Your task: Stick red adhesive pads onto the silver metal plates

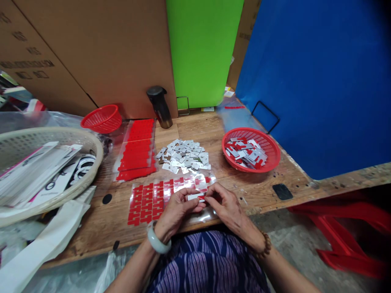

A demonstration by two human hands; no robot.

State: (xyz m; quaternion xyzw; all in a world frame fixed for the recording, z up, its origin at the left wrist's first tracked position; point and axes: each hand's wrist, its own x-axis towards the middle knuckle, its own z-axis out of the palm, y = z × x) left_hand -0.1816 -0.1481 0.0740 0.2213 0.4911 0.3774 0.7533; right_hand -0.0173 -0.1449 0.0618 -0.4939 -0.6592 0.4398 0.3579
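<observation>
Between thumb and fingers, my left hand (181,206) holds a small flat white plate (195,197) with a red patch at its right end. My right hand (225,203) is closed in a pinch at that red end; the fingertips hide whether a separate red piece is between them. Under both hands lies a clear sheet of red stickers (159,199), with bare film on its right part. Just beyond it is a loose heap of small silvery plates (185,154). A red basket (271,156) to the right contains similar plates, many with red on them.
Stacked red sticker sheets (137,146) lie left of the heap, near a small red basket (102,119) and a dark bottle (160,108). A large cream basket (97,158) with printed cards stands far left. Green (201,53) and blue (314,89) panels rise behind.
</observation>
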